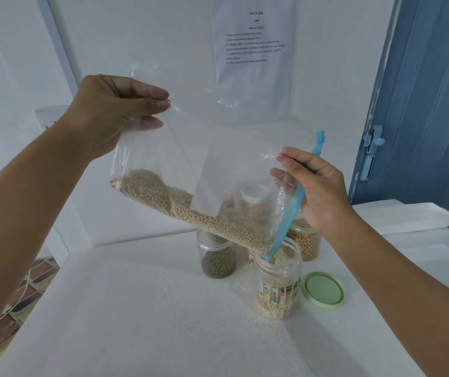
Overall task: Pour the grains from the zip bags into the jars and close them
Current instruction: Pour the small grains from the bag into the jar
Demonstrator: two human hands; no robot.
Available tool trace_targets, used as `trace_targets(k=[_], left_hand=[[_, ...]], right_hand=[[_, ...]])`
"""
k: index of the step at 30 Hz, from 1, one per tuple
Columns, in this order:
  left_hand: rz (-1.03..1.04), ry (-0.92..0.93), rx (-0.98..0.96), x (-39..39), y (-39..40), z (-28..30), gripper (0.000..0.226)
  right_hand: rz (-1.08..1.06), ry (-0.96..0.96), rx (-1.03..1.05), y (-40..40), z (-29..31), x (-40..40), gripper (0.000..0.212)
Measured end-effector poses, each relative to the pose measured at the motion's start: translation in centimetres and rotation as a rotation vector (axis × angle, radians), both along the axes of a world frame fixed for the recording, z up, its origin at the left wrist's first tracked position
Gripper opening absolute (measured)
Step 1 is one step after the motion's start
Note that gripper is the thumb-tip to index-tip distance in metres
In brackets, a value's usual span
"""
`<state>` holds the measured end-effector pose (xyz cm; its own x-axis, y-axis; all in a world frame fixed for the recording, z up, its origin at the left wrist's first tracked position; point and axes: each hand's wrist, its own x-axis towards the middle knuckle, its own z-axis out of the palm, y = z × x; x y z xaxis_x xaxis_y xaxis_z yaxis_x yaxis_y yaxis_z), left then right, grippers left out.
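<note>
A clear zip bag (pixel 190 164) with a blue zip strip hangs tilted over the table, and pale grains (pixel 190 213) lie along its lower edge. My left hand (pixel 114 112) pinches the bag's raised bottom corner. My right hand (pixel 316 186) pinches the bag by the zip edge. The bag's lowest corner sits in the mouth of an open clear jar (pixel 277 284), which holds pale grains at its bottom and near its rim. The jar's green lid (pixel 323 290) lies flat on the table just to its right.
Behind the open jar stand a jar of green beans (pixel 218 257), a jar of yellow beans (pixel 306 243) and a white-lidded jar (pixel 254 202). A white table (pixel 141 322) carries everything. A printed sheet (pixel 253 39) hangs on the wall, and a blue door (pixel 422 104) is at right.
</note>
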<state>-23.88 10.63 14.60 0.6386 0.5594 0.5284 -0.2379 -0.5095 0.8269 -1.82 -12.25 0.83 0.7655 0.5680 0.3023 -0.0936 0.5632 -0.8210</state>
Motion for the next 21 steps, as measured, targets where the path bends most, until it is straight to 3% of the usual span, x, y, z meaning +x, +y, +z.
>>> trace_targets(k=[21], left_hand=[[-0.003,-0.003,-0.001,0.05,0.30,-0.16,0.013]], right_hand=[[0.018,-0.001,0.005,0.40,0.09,0.20,0.028]])
